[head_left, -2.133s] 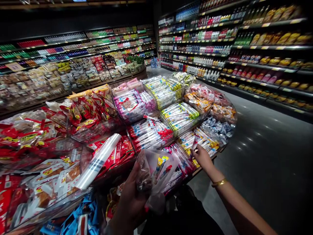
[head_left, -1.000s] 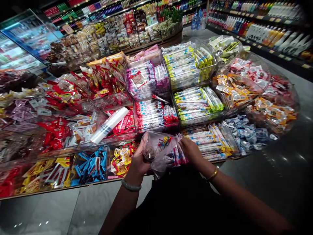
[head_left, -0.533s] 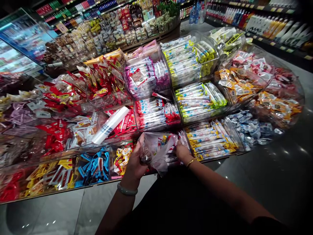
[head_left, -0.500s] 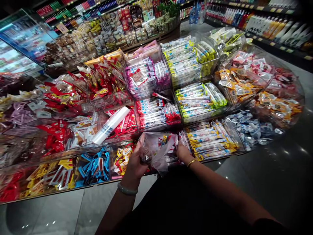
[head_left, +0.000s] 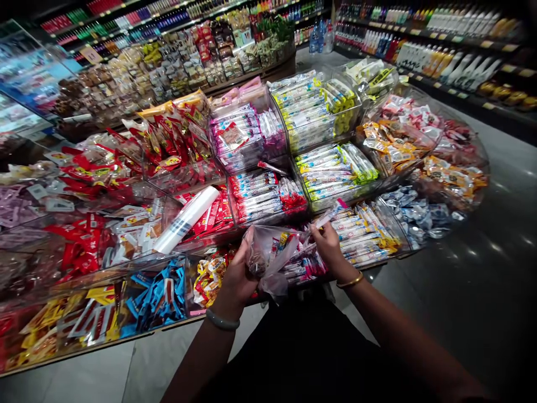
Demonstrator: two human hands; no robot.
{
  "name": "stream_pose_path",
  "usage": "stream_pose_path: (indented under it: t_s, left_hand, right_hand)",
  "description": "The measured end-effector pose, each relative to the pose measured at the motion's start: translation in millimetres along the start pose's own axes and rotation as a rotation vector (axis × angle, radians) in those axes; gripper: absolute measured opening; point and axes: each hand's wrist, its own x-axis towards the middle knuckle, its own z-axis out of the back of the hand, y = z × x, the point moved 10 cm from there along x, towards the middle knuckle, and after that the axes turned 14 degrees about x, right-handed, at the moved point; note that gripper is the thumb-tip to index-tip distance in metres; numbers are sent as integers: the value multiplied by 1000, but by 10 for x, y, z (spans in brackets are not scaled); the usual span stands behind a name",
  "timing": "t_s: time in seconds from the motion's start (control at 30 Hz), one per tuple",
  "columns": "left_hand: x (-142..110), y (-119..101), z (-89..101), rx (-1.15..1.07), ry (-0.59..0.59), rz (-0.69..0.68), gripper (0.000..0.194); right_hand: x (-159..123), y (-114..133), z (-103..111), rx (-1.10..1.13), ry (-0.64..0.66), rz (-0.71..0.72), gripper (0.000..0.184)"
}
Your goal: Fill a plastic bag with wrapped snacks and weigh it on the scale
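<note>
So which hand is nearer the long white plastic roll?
Left. The left hand is right of the roll; the right hand is farther right, past the cloudy plastic bag.

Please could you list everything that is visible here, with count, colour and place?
Bins: several, clear, middle.
Bag: one, translucent, lower centre.
Stick packet: one, whitish with pink end, right of bag.
Plastic roll: one, white, left of centre.
Wrapped sticks: many, red, purple, yellow, centre.
Packets: many, red, blue, yellow, orange, left and right.
Bagged goods: many, brownish, back left.
Bottles: many, mixed colours, back.
Bangles: two, pale and gold, lower centre.
Left hand: one, bare, holding bag.
Right hand: one, bare, holding stick packet.
</note>
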Motion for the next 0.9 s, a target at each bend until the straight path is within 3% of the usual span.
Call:
stream_pose_path:
  t_s: [0.13, 0.2, 0.27, 0.33, 0.4, 0.5, 0.57, 0.63, 0.7, 0.77, 0.9]
  left_hand:
    - [10, -17, -82, 51, 62, -25, 37]
    - [-1, -5, -129, 65, 106, -28, 37]
    - [-30, -21, -167, 81, 143, -53, 37]
    - [-70, -39, -177, 91, 153, -65, 37]
    - [-113, -47, -162, 85, 143, -54, 37]
    - [-168, -69, -119, 66, 114, -53, 37]
    - [-192, -96, -90, 66, 98, -75, 38]
    - [-203, -125, -51, 63, 73, -101, 40]
    - [-205, -140, 3, 44, 36, -109, 40]
    - [-205, -139, 44, 12, 11, -99, 41]
    - [-200, -132, 57, -6, 30, -68, 39]
  right_hand:
    - [-88, 422, -226, 202, 48, 79, 35]
    - [-178, 433, -533, 224, 214, 46, 35]
    - [-319, 326, -881, 107, 444, -8, 33]
    - [-446, 197, -1052, -28, 593, -27, 32]
    - [-452, 156, -959, -51, 567, 10, 35]
    - [-303, 67, -552, -47, 370, 43, 32]
    - [-202, -126, -381, -254, 315, 22, 36]
    - [-177, -410, -448, -590, 434, -2, 32]
    - [-252, -711, -641, -819, 631, -22, 28]
    - [-349, -904, -819, -893, 751, -35, 31]
    - [-473, -1017, -1035, -989, 834, -37, 27]
